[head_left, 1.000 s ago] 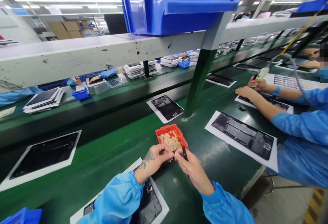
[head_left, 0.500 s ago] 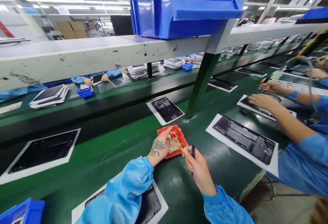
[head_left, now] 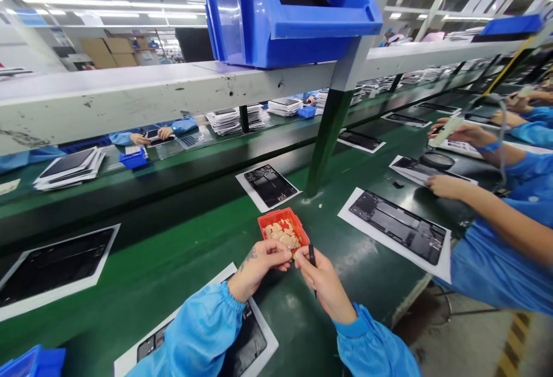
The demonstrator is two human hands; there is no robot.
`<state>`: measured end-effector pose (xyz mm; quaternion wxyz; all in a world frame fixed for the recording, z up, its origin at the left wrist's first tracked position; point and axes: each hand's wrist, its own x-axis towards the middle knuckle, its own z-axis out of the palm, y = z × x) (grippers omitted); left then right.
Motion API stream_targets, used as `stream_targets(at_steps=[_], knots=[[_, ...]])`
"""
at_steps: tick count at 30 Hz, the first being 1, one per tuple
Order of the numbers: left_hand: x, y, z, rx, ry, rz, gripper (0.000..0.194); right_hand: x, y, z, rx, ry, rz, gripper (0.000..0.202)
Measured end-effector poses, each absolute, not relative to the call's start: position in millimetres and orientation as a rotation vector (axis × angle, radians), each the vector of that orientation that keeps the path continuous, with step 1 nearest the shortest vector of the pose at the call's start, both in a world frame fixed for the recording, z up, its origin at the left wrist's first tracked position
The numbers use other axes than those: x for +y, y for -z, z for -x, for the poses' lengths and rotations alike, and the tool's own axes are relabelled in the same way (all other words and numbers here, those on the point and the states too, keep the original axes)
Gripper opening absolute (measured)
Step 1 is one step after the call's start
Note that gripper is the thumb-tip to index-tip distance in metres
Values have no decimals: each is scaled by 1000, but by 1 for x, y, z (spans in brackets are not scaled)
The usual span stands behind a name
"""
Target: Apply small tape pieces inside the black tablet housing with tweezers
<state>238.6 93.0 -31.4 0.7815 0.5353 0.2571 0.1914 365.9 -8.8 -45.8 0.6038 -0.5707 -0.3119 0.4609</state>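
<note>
While the left hand [head_left: 259, 262] pinched a tiny piece beside the red tray [head_left: 283, 233], the right hand [head_left: 319, 276] gripped a black stick [head_left: 311, 257]; slow, gentle fingers would have worked best.

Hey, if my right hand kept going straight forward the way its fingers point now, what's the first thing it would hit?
Most likely the red tray of small tan pieces, just ahead of the right hand; depth is hard to judge.

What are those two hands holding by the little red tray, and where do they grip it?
The right hand holds a thin black tool by its middle, upper end poking out. The left hand pinches at something tiny beside the red tray; what it is cannot be told.
</note>
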Motion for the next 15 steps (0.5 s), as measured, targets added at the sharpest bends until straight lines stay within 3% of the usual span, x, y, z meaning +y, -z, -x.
stream_targets(at_steps=[15], knots=[[91,25,-225,579,-403,-1137,38,-10,38,-367,-857,-1041,1398,38]])
